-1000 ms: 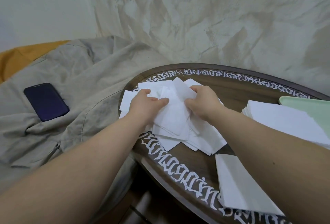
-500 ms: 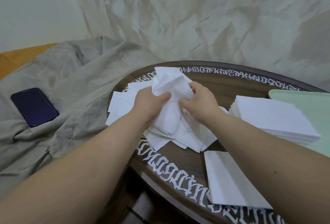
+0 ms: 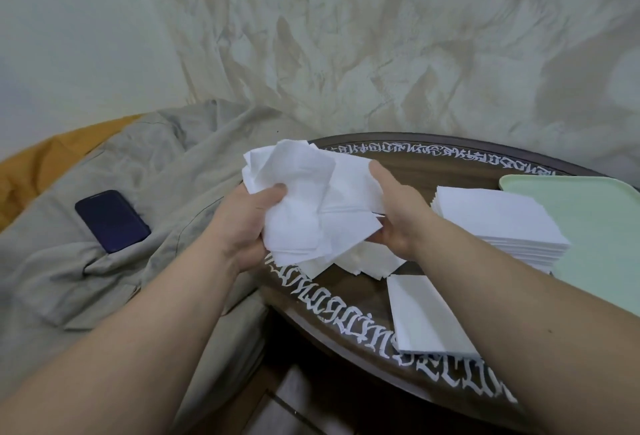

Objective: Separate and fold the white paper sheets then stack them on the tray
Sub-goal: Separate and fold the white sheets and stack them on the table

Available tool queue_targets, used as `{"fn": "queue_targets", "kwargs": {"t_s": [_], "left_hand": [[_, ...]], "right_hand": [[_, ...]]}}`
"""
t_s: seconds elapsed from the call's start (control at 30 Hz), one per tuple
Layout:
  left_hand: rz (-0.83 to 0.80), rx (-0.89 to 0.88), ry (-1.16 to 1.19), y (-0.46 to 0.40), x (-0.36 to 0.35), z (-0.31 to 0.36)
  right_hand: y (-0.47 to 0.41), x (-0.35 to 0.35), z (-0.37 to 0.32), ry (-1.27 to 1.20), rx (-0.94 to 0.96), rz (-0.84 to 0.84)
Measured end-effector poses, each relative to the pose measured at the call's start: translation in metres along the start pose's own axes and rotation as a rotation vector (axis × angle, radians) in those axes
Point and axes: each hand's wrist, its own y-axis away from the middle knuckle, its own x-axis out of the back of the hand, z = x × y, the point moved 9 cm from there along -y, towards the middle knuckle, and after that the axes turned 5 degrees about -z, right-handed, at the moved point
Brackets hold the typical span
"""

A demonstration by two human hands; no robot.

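Observation:
A loose bundle of white paper sheets [image 3: 311, 202] is raised above the round dark table [image 3: 346, 303]. My left hand [image 3: 249, 219] grips its left side, thumb on top. My right hand [image 3: 398, 212] holds its right side, thumb up along the edge and fingers underneath. A few sheets [image 3: 374, 261] still lie on the table below the bundle. A neat stack of folded sheets [image 3: 502, 223] rests at the left edge of the pale green tray [image 3: 595, 226]. One folded sheet [image 3: 422, 316] lies alone near the table's front rim.
A dark blue phone [image 3: 110, 219] lies on grey cloth [image 3: 138, 192] left of the table. Orange fabric [image 3: 48, 160] shows at the far left. A pale draped sheet hangs behind the table. White lettering rings the table's rim.
Both hands have gathered the scattered sheets and lifted them off the table as one bundle. The right hand has opened out along the bundle's side.

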Motion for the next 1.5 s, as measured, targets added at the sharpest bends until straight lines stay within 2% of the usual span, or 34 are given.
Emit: {"fn": "queue_targets", "kwargs": {"t_s": [0.07,0.13,0.3,0.43,0.7,0.87,1.0,1.1,1.13,1.2,1.33,1.37,1.43,1.5], "left_hand": [[-0.003,0.021,-0.031,0.01,0.001,-0.002],[0.014,0.058,-0.076,0.018,0.004,-0.006],[0.061,0.09,-0.145,0.031,0.007,-0.018],[0.133,0.123,-0.158,0.037,0.012,-0.03],[0.065,0.222,0.09,0.052,0.0,-0.06],[0.086,0.257,0.205,0.068,-0.006,-0.062],[0.14,0.237,0.295,0.08,-0.019,-0.063],[0.131,0.249,0.333,0.086,-0.033,-0.072],[0.122,0.266,0.335,0.088,-0.037,-0.077],[0.095,0.299,0.34,0.091,-0.045,-0.087],[0.037,0.313,0.386,0.096,-0.06,-0.098],[0.012,0.327,0.39,0.098,-0.064,-0.1],[-0.034,0.353,0.401,0.101,-0.069,-0.103],[-0.057,0.342,0.406,0.101,-0.07,-0.103]], "right_hand": [[0.011,-0.007,0.002,-0.153,-0.016,-0.113],[0.02,-0.007,0.001,-0.056,0.026,-0.147],[0.028,0.014,-0.009,0.132,0.193,0.051],[0.034,0.025,-0.012,0.139,0.244,0.092],[0.042,0.021,0.009,0.139,0.176,0.025],[0.057,0.036,0.007,-0.023,0.224,0.104],[0.08,0.066,0.001,-0.252,0.345,0.311],[0.099,0.081,-0.005,-0.308,0.435,0.352],[0.106,0.082,-0.011,-0.256,0.485,0.327],[0.12,0.076,-0.025,-0.001,0.627,0.257],[0.136,0.037,-0.013,0.852,0.889,0.072],[0.135,0.03,-0.002,0.982,0.874,0.014],[0.13,0.02,0.017,1.112,0.721,-0.129],[0.126,0.017,0.021,1.079,0.646,-0.18]]}}
